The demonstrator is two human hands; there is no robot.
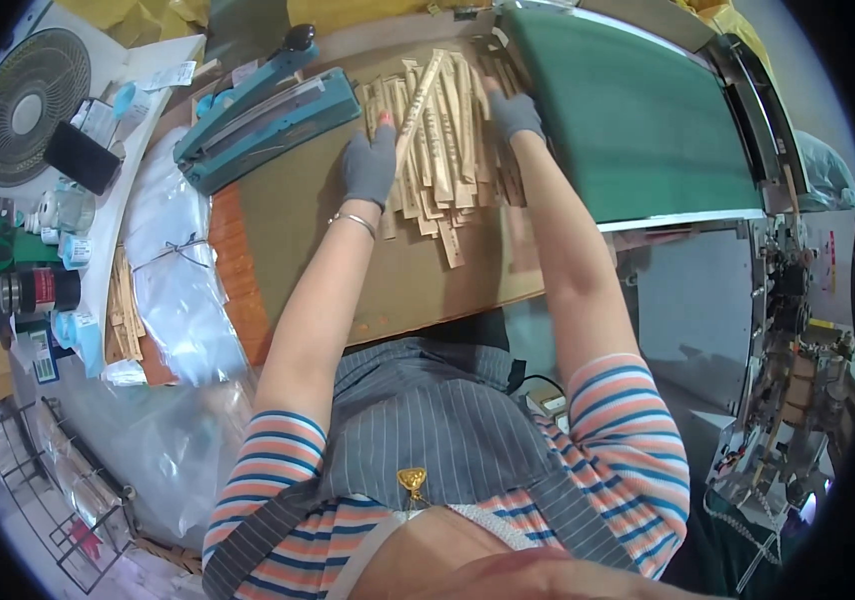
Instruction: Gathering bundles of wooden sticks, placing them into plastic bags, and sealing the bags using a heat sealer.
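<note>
A pile of slim paper-wrapped sticks (pixel 438 140), which look like packed chopsticks, lies on a brown cardboard sheet (pixel 418 285). My left hand (pixel 369 165), in a grey glove with bare fingertips, rests at the pile's left side, thumb stretched out. One stick slants across the others close beside it. At the pile's right side is my right hand (pixel 518 115), gloved alike, with a finger reaching forward along the sticks. The hands flank the pile, open; some of their fingers are hidden. Most sticks point away from me, and a few stick out toward me.
A blue-green long-armed sealer (pixel 273 125) stands left of the pile. A green conveyor belt (pixel 638 120) borders the right. Clear plastic bags (pixel 173 270), tied with a cord, lie at left, beside a white shelf (pixel 138 140) holding a fan (pixel 30 107) and a phone (pixel 83 157).
</note>
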